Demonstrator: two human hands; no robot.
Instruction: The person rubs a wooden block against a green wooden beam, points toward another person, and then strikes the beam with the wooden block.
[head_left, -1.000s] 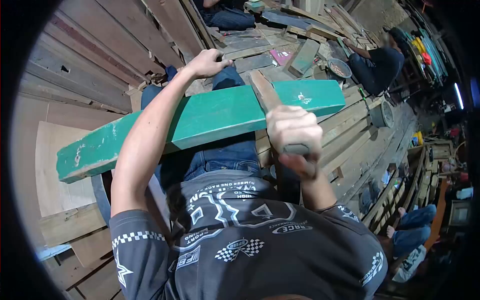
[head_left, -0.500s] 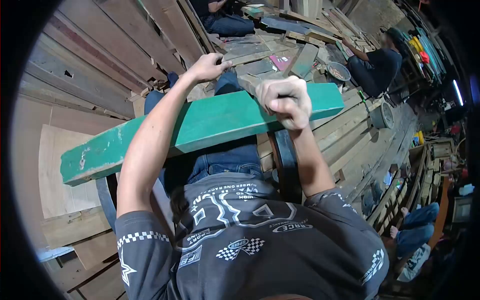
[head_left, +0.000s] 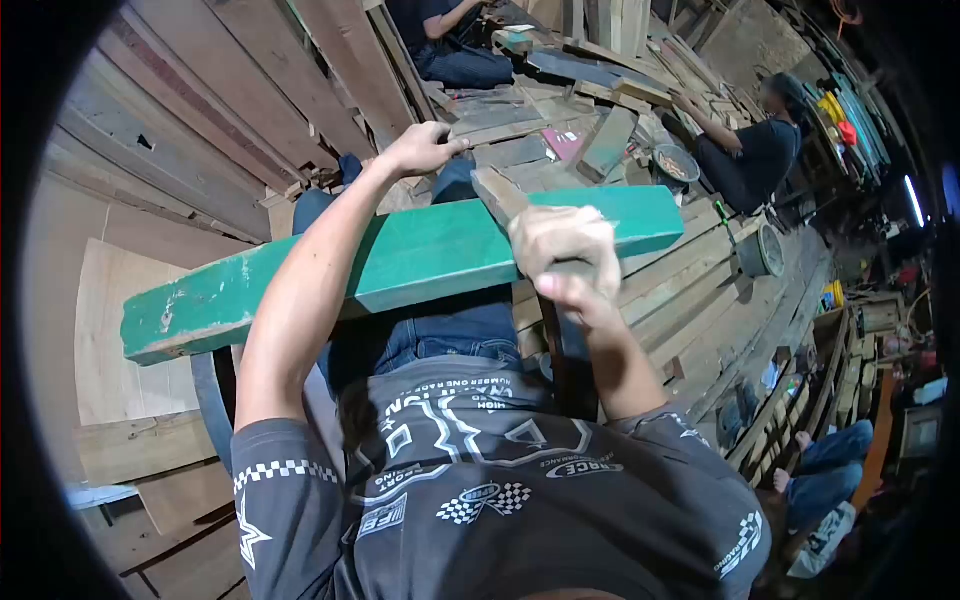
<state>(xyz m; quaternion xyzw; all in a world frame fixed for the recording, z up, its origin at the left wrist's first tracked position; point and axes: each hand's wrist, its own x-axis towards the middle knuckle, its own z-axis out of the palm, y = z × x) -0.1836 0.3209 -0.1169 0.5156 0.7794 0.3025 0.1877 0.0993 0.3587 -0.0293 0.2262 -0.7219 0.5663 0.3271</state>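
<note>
A long green-painted wooden beam (head_left: pixel 430 245) lies across in front of me, over my lap, its paint chipped at the left end. My left forearm crosses over it, and my left hand (head_left: pixel 425 150) is beyond its far edge, fingers curled closed. What those fingers hold, if anything, I cannot make out. Over the right part of the beam is my right hand (head_left: pixel 568 250), closed and slightly blurred. A brown wooden piece (head_left: pixel 497 195) sticks out from its far left side, over the beam's top; the rest is hidden by the hand.
Boards (head_left: pixel 210 80) lean at the left. Planks (head_left: pixel 690 290) lie to the right, with a grey bucket (head_left: pixel 762 250) and a basin (head_left: pixel 676 163) farther off. One person (head_left: pixel 750 150) sits at upper right, another (head_left: pixel 455 50) at the top. A red booklet (head_left: pixel 565 145) lies among wood.
My right hand has come lower and nearer to me, and the brown wooden piece now shows beside it. My left hand has shifted slightly down; the beam stays nearly in place.
</note>
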